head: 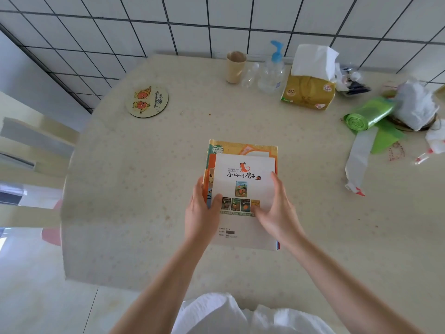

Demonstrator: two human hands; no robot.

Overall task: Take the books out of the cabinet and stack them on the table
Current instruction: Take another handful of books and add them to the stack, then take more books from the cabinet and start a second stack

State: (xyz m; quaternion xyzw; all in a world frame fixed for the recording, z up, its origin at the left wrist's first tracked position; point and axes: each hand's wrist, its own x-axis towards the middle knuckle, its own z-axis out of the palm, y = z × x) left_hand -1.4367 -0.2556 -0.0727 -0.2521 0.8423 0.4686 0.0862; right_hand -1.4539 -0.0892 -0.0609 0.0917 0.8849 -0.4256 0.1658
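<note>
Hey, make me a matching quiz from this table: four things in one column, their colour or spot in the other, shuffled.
1 white book
2 round coaster
3 tissue pack
4 bag roll

A green, lying on its side
B gold wrapper, tissue poking up
C atop the stack
D cartoon figures, far left

Pairs: 1-C, 2-D, 3-B, 4-A

White-covered book (244, 189), green roll (368, 114)
</note>
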